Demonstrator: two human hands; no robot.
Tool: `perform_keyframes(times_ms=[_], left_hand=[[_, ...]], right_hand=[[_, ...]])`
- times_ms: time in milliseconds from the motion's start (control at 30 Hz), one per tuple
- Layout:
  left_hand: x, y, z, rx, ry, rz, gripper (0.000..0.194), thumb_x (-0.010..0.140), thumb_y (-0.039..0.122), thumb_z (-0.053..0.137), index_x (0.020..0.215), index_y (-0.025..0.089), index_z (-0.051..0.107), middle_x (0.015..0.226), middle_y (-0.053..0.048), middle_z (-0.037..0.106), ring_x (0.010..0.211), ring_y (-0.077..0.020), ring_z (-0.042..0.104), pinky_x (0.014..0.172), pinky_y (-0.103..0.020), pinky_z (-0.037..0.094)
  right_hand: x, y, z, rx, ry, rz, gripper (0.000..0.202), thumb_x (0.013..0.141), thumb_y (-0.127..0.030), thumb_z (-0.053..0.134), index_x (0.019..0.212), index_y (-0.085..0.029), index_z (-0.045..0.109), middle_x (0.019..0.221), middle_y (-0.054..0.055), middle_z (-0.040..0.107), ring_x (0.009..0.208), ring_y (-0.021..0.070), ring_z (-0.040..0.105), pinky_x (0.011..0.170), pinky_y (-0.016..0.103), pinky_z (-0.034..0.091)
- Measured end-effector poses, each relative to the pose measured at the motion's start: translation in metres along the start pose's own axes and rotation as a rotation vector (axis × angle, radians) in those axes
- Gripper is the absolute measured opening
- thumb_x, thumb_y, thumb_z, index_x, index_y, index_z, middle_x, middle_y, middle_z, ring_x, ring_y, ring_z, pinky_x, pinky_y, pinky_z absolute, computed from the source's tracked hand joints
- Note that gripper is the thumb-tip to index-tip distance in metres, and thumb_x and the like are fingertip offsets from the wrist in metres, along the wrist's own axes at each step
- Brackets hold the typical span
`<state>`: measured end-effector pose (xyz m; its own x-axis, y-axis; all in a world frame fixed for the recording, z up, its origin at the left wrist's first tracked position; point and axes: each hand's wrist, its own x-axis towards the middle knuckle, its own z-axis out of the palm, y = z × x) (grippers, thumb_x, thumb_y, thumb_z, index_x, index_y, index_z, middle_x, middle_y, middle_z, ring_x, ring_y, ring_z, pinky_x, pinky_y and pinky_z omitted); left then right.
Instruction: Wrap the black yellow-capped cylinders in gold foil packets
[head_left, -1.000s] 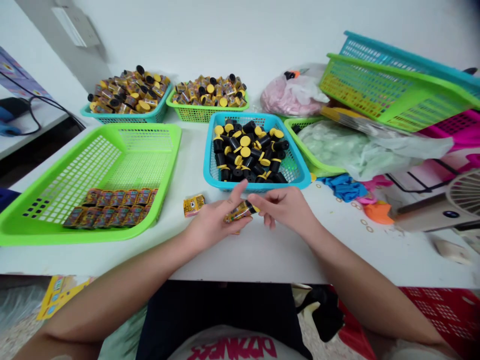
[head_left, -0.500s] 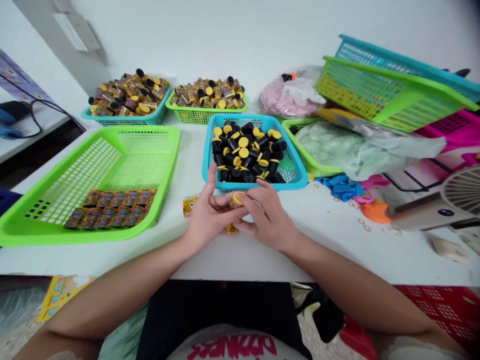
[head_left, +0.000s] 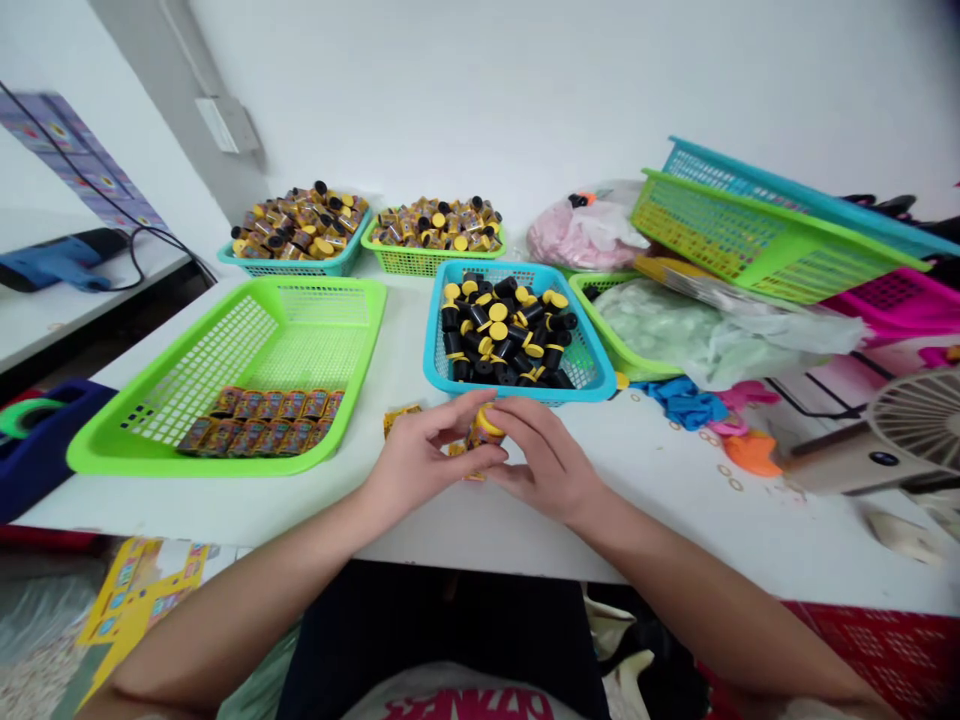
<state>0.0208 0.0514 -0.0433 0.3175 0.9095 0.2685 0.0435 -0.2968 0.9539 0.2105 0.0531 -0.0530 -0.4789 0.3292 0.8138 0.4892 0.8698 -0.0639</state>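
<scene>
Between the fingertips of both hands is a small canister (head_left: 486, 426) with a yellow cap and a colourful printed wrap. My left hand (head_left: 420, 452) grips it from the left, thumb beneath and fingers curled behind. From the other side, my right hand (head_left: 551, 455) closes its fingers on the cap, partly covering it. A yellow printed label (head_left: 400, 416) lies on the table beside my left hand, and another printed piece (head_left: 471, 470) shows partly under the hands. Just beyond them, a blue basket (head_left: 442, 382) holds several plain black canisters with yellow caps.
On the left, a green basket (head_left: 105, 462) holds rows of wrapped canisters. Two baskets heaped with wrapped canisters (head_left: 300, 228) stand by the wall. At right are stacked baskets (head_left: 720, 225), bagged items (head_left: 667, 320) and a small fan (head_left: 862, 430). A tape dispenser (head_left: 52, 440) sits far left.
The head view has shifted, so the scene sits lower and further right. My left index finger, raised before, now bends over the canister, whose yellow cap shows more upright.
</scene>
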Motion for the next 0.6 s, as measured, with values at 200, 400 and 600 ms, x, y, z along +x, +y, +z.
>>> perform_keyframes(times_ms=[200, 400, 600], left_hand=[[-0.013, 0.001, -0.003, 0.060, 0.152, 0.117, 0.052, 0.077, 0.029, 0.081, 0.126, 0.022, 0.068, 0.102, -0.004, 0.076, 0.090, -0.0170, 0.072, 0.091, -0.031, 0.061], [-0.014, 0.023, -0.033, 0.263, 0.215, 0.088, 0.028, 0.077, 0.035, 0.080, 0.100, 0.020, 0.076, 0.113, -0.009, 0.072, 0.093, -0.0186, 0.070, 0.080, -0.027, 0.061], [0.018, 0.053, -0.128, 0.723, 0.250, -0.180, 0.034, 0.068, 0.045, 0.082, 0.092, 0.023, 0.075, 0.091, -0.003, 0.076, 0.077, -0.0172, 0.070, 0.078, -0.028, 0.055]], right_hand=[[0.002, -0.007, 0.013, -0.025, -0.022, -0.057, 0.064, 0.090, -0.023, 0.065, 0.148, -0.020, 0.038, 0.115, 0.014, 0.066, 0.114, 0.0288, 0.063, 0.095, 0.047, 0.058], [0.025, 0.016, 0.001, -0.028, -0.116, 0.100, 0.051, 0.088, -0.051, 0.065, 0.127, -0.018, 0.061, 0.116, 0.015, 0.065, 0.112, 0.0282, 0.063, 0.097, 0.045, 0.054], [0.056, 0.104, -0.036, -0.314, -0.949, 0.899, 0.040, 0.087, -0.049, 0.061, 0.102, -0.015, 0.076, 0.099, 0.017, 0.074, 0.095, 0.0355, 0.070, 0.084, 0.046, 0.055]])
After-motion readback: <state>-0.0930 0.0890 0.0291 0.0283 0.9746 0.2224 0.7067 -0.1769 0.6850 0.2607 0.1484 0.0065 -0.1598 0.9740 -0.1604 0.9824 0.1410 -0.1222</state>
